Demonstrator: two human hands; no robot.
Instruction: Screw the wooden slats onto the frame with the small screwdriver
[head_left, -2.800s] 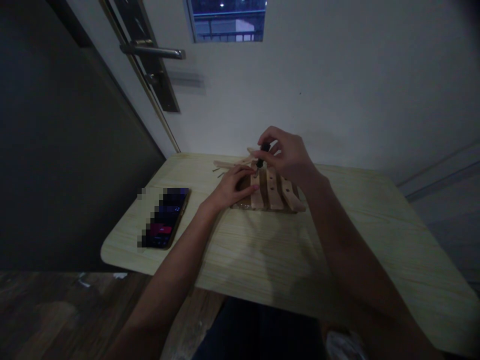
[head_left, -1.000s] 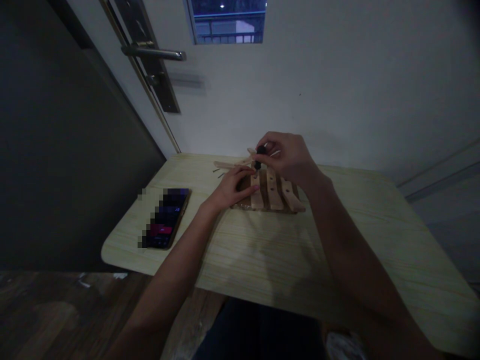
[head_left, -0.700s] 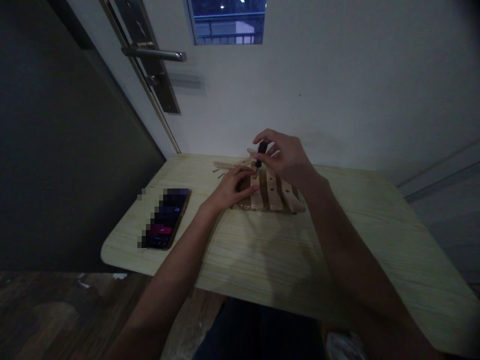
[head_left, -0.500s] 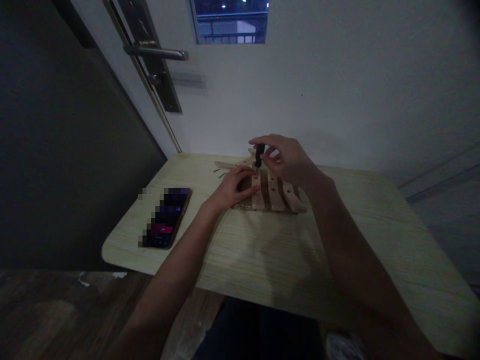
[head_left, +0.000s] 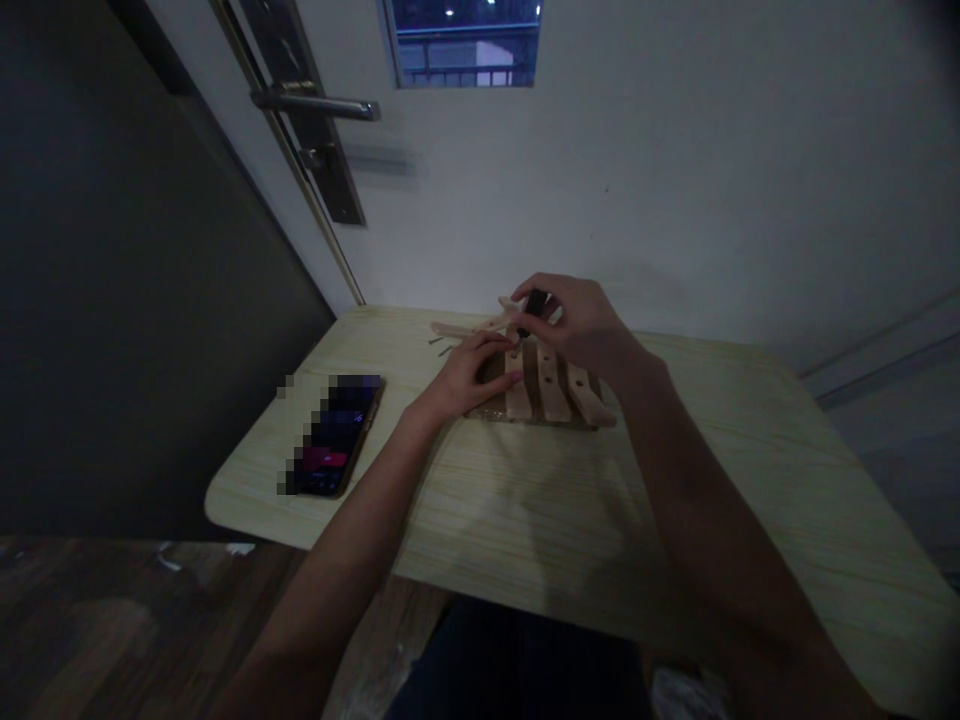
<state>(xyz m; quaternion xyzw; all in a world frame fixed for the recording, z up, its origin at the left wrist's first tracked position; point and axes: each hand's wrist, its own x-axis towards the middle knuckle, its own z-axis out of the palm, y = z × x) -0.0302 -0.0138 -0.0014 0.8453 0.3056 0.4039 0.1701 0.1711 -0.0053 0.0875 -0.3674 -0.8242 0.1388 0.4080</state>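
A small wooden slat assembly (head_left: pixel 551 390), several pale strips with holes on a darker base, lies on the light wood table (head_left: pixel 525 510). My left hand (head_left: pixel 465 375) rests on its left side, fingers curled and pressing down on the leftmost slat. My right hand (head_left: pixel 581 325) hovers over the far end of the assembly, fingertips pinched round a small black-handled screwdriver (head_left: pixel 531 308) that points down at the left slat. Loose wooden strips (head_left: pixel 469 328) lie just behind my hands.
A phone (head_left: pixel 334 435) with a lit screen lies near the table's left edge. A door with a metal lever handle (head_left: pixel 319 100) stands at the left, a white wall behind the table. Dark wood floor shows below the table's near-left corner.
My right hand's fingers have kept shifting round the screwdriver handle, which tilts slightly differently from frame to frame. The left hand and the slat assembly have stayed in place.
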